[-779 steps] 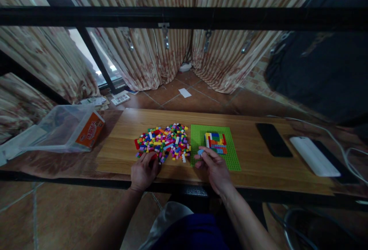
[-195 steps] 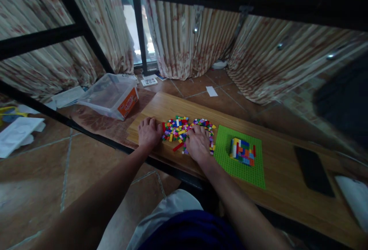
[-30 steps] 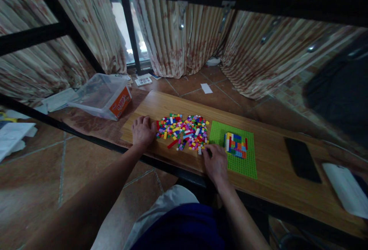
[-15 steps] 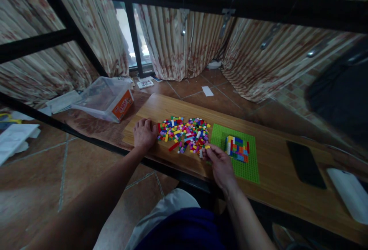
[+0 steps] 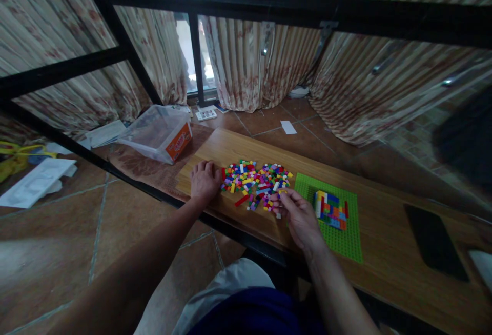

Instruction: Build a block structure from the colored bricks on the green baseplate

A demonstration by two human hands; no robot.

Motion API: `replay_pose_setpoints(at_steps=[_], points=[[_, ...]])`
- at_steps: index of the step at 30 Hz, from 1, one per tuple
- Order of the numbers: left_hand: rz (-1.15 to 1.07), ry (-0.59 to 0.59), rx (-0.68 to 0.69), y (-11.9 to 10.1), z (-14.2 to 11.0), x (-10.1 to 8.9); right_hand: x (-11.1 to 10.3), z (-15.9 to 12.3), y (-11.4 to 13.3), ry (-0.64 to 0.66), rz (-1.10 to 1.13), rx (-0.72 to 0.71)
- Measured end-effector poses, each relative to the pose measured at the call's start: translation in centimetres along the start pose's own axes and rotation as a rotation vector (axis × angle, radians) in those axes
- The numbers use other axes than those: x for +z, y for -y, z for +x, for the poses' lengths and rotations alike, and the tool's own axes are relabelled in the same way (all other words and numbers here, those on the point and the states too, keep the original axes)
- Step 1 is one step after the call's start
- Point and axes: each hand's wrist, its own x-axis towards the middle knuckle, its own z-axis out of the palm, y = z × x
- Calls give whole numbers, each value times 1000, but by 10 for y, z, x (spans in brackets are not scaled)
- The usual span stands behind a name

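Note:
Loose toy building bricks [image 5: 265, 183] in many colours lie spread over a wooden board [image 5: 234, 145]. At the left edge of this pile my left hand [image 5: 204, 182] rests on the wood, fingers lying down and holding nothing. My right hand [image 5: 302, 218] is over the pile's right edge, thumb and fingers pinching a small yellow brick [image 5: 282, 191]. Just right of that hand is a green baseplate [image 5: 348, 248]. On it stands a low multicoloured brick build [image 5: 331, 211], with white and yellow bricks along its left side.
A clear plastic box [image 5: 148, 132] with an orange label sits beyond the board's left end. Farther right on the board lies a dark flat rectangle [image 5: 436, 242], with a white object [image 5: 482, 263] past it. A black metal frame [image 5: 246, 4] crosses before the curtains.
The view has swung a little to the left, so everything sits farther right in the picture. My right hand keeps its pinch on the yellow brick; my left hand stays beside the pile.

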Motion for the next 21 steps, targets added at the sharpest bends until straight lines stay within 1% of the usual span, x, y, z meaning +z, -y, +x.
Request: replay_pose_setpoints(at_steps=[6,12,16,21], points=[[-3,11,-21,-1,0,0,5,6,0,10,-53,-49],[-8,-1,-20,-1,0,0,5,10,0,-44,-95,-121],[-4,-1,-19,-1,0,-1,4,12,-3,-56,-105,-114],[-7,15,-27,-3,-1,-3,8,17,-13,-79,-118,-133]])
